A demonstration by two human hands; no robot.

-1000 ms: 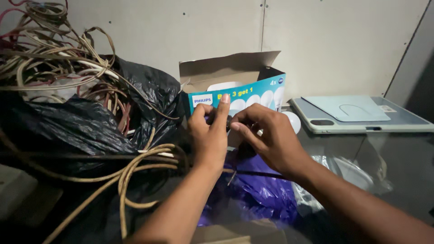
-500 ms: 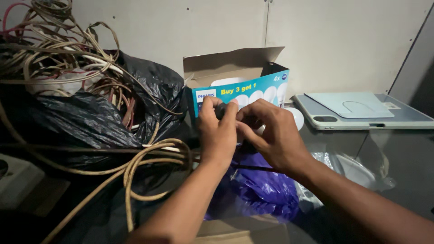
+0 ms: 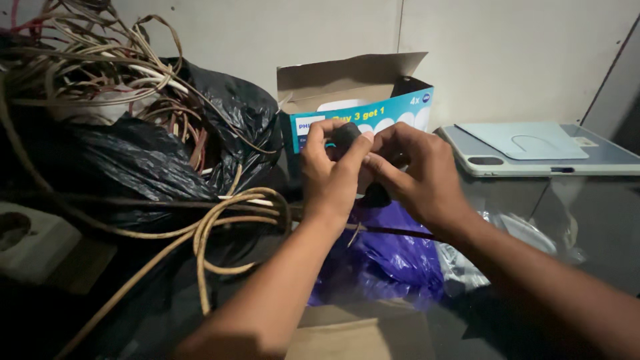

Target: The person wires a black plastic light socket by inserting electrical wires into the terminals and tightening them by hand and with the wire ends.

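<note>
Left hand (image 3: 331,175) and right hand (image 3: 417,175) meet, both grips clamped on a small dark object (image 3: 347,137) pinched between fingertips. Behind the grip stands an open teal carton (image 3: 373,110); below it, a purple bag (image 3: 390,250); left of it, coiled cables (image 3: 227,220). Steady, even pressure from both sides would likely keep the object from slipping.

Left hand (image 3: 331,175) and right hand (image 3: 418,175) meet, fingers curled, forearms converging.
</note>
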